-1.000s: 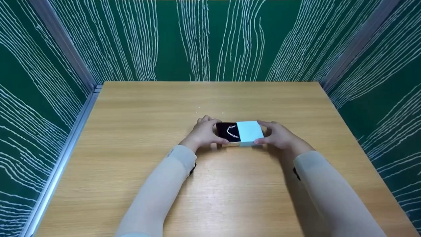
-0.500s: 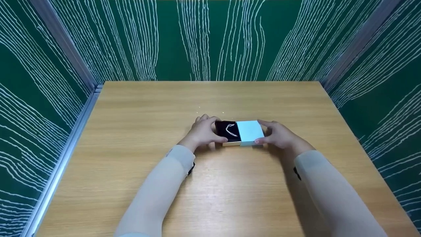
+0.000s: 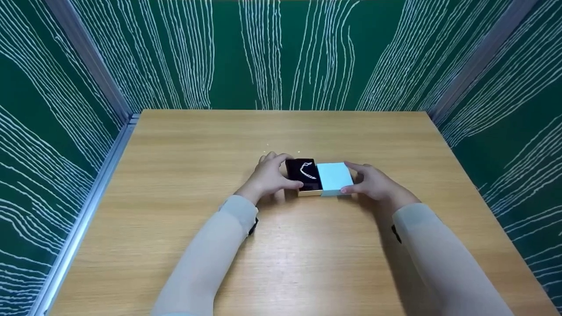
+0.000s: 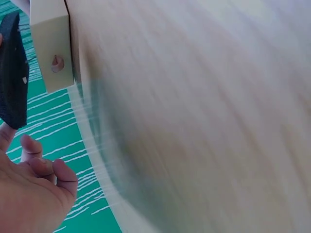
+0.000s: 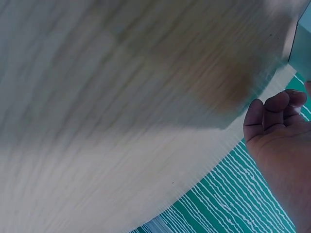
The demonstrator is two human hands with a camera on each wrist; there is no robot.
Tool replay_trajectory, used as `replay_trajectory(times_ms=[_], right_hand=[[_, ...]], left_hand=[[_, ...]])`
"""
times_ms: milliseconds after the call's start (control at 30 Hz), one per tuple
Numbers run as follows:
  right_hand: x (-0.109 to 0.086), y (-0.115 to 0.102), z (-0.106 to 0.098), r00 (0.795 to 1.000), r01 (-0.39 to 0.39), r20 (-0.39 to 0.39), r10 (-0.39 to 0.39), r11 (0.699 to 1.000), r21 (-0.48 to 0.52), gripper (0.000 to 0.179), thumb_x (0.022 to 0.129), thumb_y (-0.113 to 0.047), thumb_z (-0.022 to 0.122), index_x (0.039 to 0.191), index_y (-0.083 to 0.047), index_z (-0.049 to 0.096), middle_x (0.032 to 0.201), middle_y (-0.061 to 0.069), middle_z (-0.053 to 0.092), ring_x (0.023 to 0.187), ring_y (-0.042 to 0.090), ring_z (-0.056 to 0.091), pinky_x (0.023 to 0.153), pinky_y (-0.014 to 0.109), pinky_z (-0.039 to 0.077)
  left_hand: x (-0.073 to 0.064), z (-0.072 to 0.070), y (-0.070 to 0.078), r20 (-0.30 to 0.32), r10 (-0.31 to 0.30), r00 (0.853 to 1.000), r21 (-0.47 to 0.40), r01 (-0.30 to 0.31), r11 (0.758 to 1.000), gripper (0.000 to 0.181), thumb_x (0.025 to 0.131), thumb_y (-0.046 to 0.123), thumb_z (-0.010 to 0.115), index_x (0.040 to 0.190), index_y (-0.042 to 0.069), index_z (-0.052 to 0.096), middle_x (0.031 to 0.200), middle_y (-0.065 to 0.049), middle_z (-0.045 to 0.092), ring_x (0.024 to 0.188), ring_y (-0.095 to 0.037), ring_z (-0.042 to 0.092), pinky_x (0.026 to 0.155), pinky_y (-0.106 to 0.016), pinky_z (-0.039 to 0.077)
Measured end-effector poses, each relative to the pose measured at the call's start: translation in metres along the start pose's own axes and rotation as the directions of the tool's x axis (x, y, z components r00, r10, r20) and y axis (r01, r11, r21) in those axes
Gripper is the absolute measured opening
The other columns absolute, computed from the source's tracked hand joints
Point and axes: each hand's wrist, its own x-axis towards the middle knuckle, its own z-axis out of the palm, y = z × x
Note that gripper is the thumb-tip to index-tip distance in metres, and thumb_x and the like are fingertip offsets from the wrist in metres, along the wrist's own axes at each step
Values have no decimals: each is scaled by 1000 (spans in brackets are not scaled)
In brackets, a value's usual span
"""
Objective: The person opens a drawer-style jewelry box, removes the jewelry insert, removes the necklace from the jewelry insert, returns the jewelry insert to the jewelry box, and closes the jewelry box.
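Observation:
A small drawer-style jewelry box lies on the wooden table, its light-blue sleeve on the right and its cream tray slid part way out to the left. My left hand pinches a black foam pad between thumb and fingers. In the left wrist view that pad stands apart from the tray's end, which has a small round hole. On the pad lies a thin silvery white bracelet. My right hand grips the right end of the sleeve. The tray's inside is hidden under the pad.
The wooden table carries a few tiny white specks behind the box. Green panels with white wavy lines enclose the back and both sides, joined by metal posts.
The black pad has risen and tilted at the left hand, carrying the bracelet. More of the tray's front edge shows. The right hand and blue sleeve have stayed nearly still.

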Motion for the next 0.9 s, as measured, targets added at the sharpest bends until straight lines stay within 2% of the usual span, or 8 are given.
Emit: replay_trajectory(times_ms=[100,200,333,467,633,767,900], right_hand=[[0,0,0,1000,-8,5,8,1000,7,118,90,-59,92,182,-29,25,182,28,33,159,44,41,138,70,26],[1,0,0,1000,-14,9,14,1000,4,120,89,-61,92,182,-29,24,181,28,35,158,44,43,138,70,26],[3,0,-1,1000,-6,15,6,1000,-2,121,89,-61,92,182,-28,23,181,29,35,159,46,42,137,71,27],[5,0,-2,1000,11,19,-11,1000,0,119,92,-56,92,182,-24,23,184,30,28,167,50,35,137,71,25],[7,0,0,1000,28,13,-28,999,22,116,93,-50,93,182,-22,24,184,31,25,170,53,29,138,72,21],[6,2,2,999,4,33,-6,999,51,119,92,-52,94,182,-26,22,186,30,20,173,54,22,138,75,17],[2,3,2,1000,4,25,-6,998,58,119,92,-54,93,182,-27,20,186,30,21,171,55,24,137,77,17]], left_hand=[[0,-1,0,-6,14,1000,-14,-14,1000,91,83,50,101,162,28,60,151,-13,55,142,-29,44,127,-55,45],[-2,-3,1,-11,24,1000,-26,-24,999,91,83,49,100,162,29,59,151,-14,54,144,-30,44,127,-55,46],[-5,-6,2,-30,24,999,-41,-25,999,90,83,49,101,161,30,60,153,-10,54,148,-30,45,129,-58,45],[-8,-9,3,-47,32,998,-44,-34,998,88,82,50,101,159,31,61,149,-5,55,148,-30,47,127,-58,47],[-14,-13,3,-59,52,997,-49,-55,997,85,81,47,102,155,31,62,146,-5,57,145,-30,48,125,-58,48],[-20,-15,4,-50,48,998,-61,-51,997,85,82,45,101,156,32,61,151,-5,55,148,-31,47,125,-60,48],[-24,-19,8,-53,59,997,-72,-63,995,85,83,45,101,156,34,60,156,-5,53,151,-31,46,125,-62,48]])
